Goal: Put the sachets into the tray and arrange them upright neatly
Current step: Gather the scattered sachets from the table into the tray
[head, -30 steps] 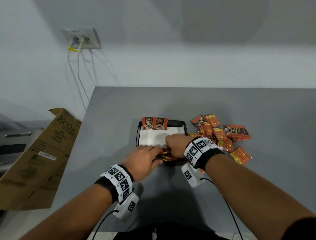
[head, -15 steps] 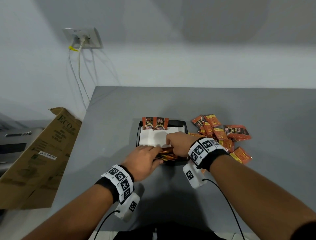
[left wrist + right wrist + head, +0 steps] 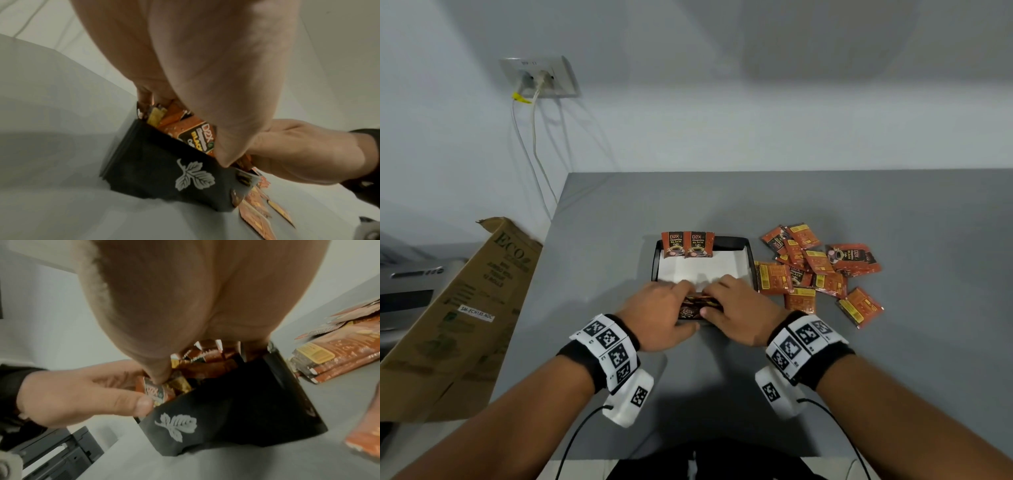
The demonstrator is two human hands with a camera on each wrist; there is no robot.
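Observation:
A black tray (image 3: 732,242) with a white paper liner (image 3: 702,269) sits mid-table. Two orange D2X sachets (image 3: 687,244) stand upright against its far wall. At the near end, my left hand (image 3: 664,308) and right hand (image 3: 729,306) hold a row of sachets (image 3: 695,306) between them, thumbs on the near side and fingers on the far side. In the left wrist view my left hand (image 3: 185,129) grips sachets (image 3: 197,139) above the leaf-printed tray wall (image 3: 174,170). In the right wrist view my right hand (image 3: 205,365) pinches the sachets (image 3: 207,363) inside the tray wall (image 3: 236,418).
Several loose sachets (image 3: 818,270) lie in a pile on the grey table (image 3: 893,342) right of the tray, also seen as loose sachets (image 3: 339,356). A cardboard box (image 3: 458,308) leans off the table's left edge. A wall socket with cables (image 3: 539,77) is at the back left.
My right hand has drawn back from the liner to the tray's near end. Both hands now press together on the row of sachets.

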